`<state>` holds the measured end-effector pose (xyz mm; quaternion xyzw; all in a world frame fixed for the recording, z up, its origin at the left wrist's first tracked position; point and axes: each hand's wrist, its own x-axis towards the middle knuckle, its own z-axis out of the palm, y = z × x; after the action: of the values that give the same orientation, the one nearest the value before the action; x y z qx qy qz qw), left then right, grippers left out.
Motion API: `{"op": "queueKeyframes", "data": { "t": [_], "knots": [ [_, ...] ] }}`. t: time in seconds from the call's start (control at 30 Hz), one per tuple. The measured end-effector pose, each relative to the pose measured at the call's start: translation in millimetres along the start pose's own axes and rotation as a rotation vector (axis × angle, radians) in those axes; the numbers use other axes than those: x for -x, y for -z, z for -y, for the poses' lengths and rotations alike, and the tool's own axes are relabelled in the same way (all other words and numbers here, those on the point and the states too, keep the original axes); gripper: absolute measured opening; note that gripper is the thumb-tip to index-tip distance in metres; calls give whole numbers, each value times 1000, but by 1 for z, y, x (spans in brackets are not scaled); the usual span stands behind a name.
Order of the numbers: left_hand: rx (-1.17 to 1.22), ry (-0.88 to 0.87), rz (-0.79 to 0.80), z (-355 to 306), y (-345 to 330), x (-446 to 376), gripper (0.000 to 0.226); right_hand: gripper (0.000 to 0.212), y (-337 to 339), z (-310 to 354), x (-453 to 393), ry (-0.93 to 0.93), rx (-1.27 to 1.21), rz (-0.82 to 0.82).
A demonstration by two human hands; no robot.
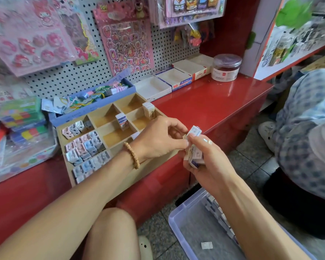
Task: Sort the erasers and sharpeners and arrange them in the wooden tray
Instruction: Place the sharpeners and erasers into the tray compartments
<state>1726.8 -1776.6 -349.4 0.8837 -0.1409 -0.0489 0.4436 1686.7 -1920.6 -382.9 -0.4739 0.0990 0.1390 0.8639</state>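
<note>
The wooden tray (109,113) lies on the red counter, split into compartments. Its left column is packed with several small wrapped sharpeners (86,147). One white eraser (122,121) stands upright in a middle compartment, and a stack of erasers (149,110) stands in a right compartment. My right hand (208,162) grips a bunch of wrapped erasers (194,152) just off the tray's right corner. My left hand (161,139), with a bead bracelet on its wrist, pinches the top eraser (194,131) of that bunch.
A clear plastic bin (178,220) on the floor below holds more erasers along its right side. Behind the tray are a blue basket (94,107), white cardboard boxes (158,87) and a jar (226,67). Another person (308,128) sits at the right. Packs (21,124) crowd the counter's left.
</note>
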Motion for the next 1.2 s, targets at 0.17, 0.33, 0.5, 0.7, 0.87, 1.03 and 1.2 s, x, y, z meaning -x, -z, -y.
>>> {"op": "queueKeyframes", "data": {
  "t": [0.17,0.33,0.5,0.7,0.87,1.03,1.2],
  "knots": [
    [53,66,-72,-8,5,6,19,18,-12,-2,-2,-15,3,30],
    [126,145,-246,2,24,-9,12,38,-12,0,-10,-103,-126,-26],
    [-275,98,-252,17,42,-31,17,16,4,3,-13,-143,-255,-87],
    [-429,77,-142,23,33,-58,14,14,17,2,-15,-135,-231,-73],
    [-663,6,-119,31,17,-69,12,18,31,-2,-19,-100,-131,-46],
    [-783,-68,-133,37,3,-70,9,21,40,-8,-19,-89,-6,-73],
    [-844,-62,-153,35,4,-69,27,11,45,-15,-15,-75,40,-58]
  ]
}}
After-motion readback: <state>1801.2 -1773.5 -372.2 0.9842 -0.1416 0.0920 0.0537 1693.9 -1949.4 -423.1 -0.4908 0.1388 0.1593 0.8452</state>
